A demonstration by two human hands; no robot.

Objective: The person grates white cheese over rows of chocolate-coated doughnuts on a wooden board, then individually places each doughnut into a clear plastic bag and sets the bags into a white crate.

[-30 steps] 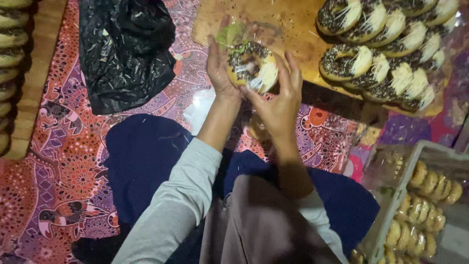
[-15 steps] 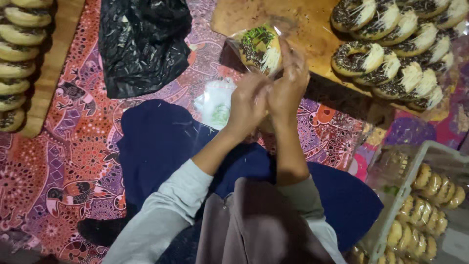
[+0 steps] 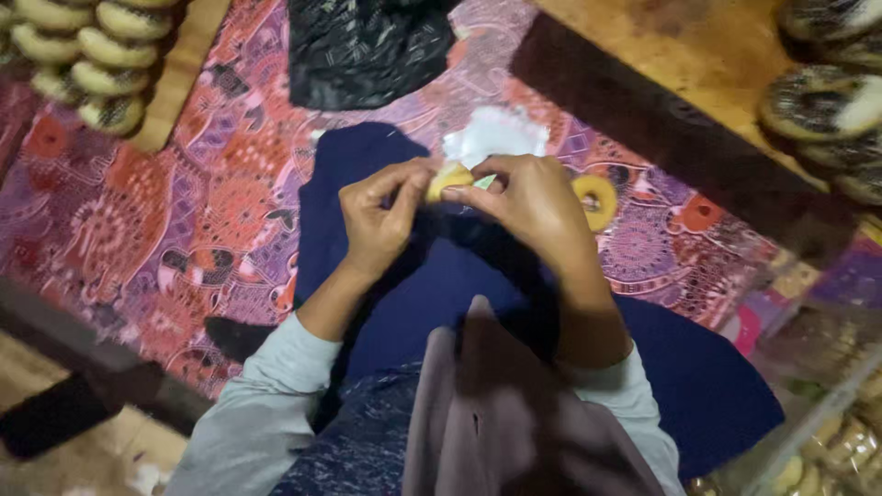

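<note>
Small yellowish piece (image 3: 448, 176) w/ green bit, pinched btwn both hands over lap; partly hidden.

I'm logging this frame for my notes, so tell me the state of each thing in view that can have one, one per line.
Left hand: pinching one end of the small yellowish piece.
Right hand: closed on its other end.
Small yellowish piece: held between both hands above the lap.
Black plastic bag: crumpled, lying on the patterned cloth.
Tape roll: flat on the cloth.
Doughnuts: topped, lined up on the wooden board.
</note>
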